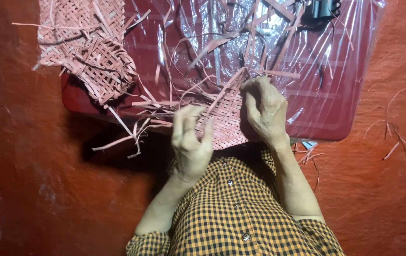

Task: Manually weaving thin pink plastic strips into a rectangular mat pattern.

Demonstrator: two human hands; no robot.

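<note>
1. Your right hand (263,111) pinches strips at the woven mat (226,124) edge.
2. Your left hand (191,140), fingers half-curled, touches the mat's near edge.
3. Beyond both hands: red tray (336,121) under clear plastic, holding loose strips (222,42).

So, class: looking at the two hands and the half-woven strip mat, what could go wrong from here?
1. The loose strips lie tangled beside the woven piece; the left hand could pull a wrong one.
2. The right hand pins only one edge, so the weave may slacken.
3. The clear plastic sheet looks slippery; the work might slide.
</note>
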